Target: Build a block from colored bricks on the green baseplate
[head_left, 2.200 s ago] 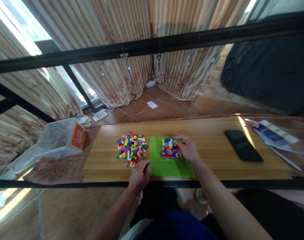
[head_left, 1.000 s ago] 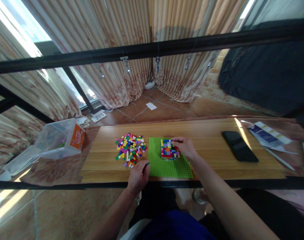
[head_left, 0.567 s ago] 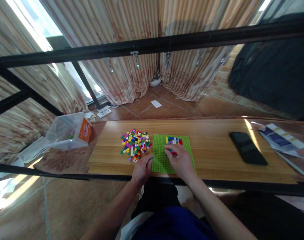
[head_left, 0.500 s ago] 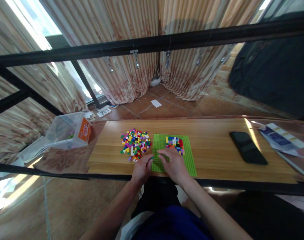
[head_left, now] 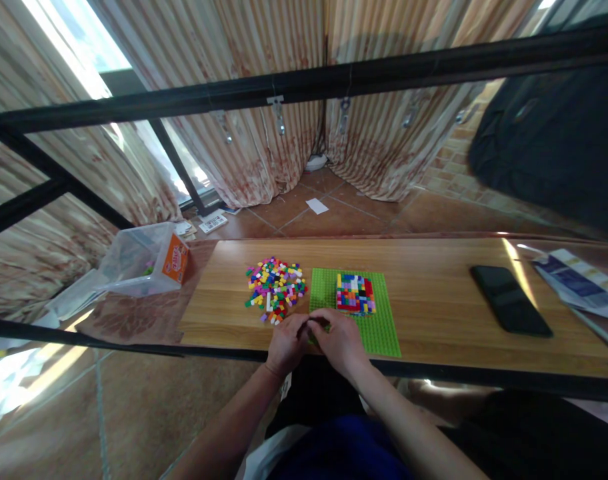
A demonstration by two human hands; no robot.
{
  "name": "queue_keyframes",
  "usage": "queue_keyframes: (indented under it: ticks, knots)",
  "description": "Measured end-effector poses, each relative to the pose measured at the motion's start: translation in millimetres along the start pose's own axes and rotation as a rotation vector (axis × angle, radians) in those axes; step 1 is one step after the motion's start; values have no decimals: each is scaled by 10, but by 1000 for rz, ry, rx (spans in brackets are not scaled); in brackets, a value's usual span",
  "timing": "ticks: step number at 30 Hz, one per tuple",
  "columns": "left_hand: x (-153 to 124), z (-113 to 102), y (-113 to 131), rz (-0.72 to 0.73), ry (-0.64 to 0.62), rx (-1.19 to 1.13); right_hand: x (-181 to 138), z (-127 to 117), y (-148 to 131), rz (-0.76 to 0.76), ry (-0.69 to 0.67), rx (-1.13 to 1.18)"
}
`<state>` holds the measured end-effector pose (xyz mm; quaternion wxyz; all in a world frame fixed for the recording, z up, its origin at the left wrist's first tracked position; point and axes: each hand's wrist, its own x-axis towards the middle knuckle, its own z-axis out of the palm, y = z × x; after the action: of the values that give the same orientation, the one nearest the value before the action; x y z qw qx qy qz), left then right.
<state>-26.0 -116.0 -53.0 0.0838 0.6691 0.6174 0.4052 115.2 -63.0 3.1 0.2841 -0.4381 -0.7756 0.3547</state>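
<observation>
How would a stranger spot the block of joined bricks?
Find the long wooden board, then the green studded plate near its middle. On that plate, beyond the right hand, sits a squarish multicoloured block. Unlike the loose bricks scattered to its left, its pieces sit tightly together.

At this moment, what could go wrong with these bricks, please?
The left hand is close to the loose brick pile and might scatter pieces. The right hand is just in front of the brick structure and could bump it. The hands meet near the front edge of the wooden tabletop, so a dropped piece might bounce off.
</observation>
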Motion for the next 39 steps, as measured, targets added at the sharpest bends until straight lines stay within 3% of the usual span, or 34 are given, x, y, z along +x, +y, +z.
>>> queue_keyframes:
  ticks: [4,9,14,20,26,39]
  knots:
    - [2,-15,43,18,14,29,-23,22,-30,102,27,103]
    - [30,-37,112,29,33,37,-43,-88,-26,62,75,196]
    - [47,-60,157,19,26,43,38,-446,134,66,239,227]
    - [56,-70,172,43,14,69,287,-926,474,72,358,15]
    - [60,-52,153,55,16,58,532,-981,644,84,297,-151]
    - [53,-49,142,64,3,60,747,-915,741,-60,70,-309]
